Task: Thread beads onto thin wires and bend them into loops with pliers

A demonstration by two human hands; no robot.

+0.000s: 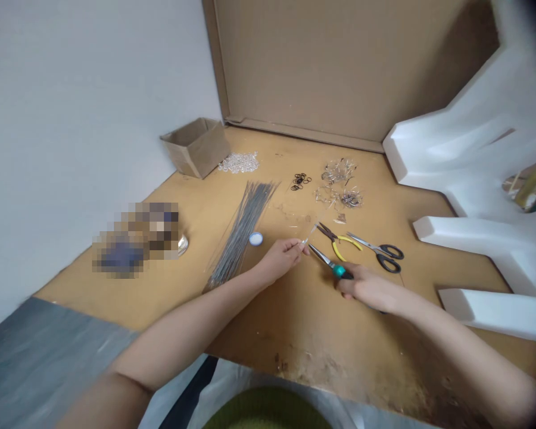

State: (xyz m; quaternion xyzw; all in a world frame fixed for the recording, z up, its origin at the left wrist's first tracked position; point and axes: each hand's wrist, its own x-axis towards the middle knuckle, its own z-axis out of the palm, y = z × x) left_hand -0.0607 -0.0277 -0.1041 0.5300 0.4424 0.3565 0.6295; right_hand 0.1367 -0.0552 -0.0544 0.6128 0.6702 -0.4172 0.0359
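Observation:
My left hand (pixel 283 256) is closed in a pinch on a small clear-and-silver piece (pixel 304 241), too small to name. My right hand (pixel 361 285) is wrapped round the teal-and-black handles of needle-nose pliers (pixel 324 256). Their slim jaws point at the pinched piece, with a small gap between. Just beyond both hands lie yellow-handled pliers (pixel 337 239), jaws towards the far left. Scissors (pixel 382 253) with black handles rest to their right. Left of my left hand are a round white lid-like thing (pixel 255 239) with a blue rim and a long bundle of thin metal wires (pixel 241 229).
Farther back are black rings (pixel 300 181), tangled wire pieces (pixel 339 171) and a heap of clear beads (pixel 240 162) by an open cardboard box (pixel 196 149). White foam blocks (pixel 464 232) jut in from the right. A blurred patch covers things at the left edge.

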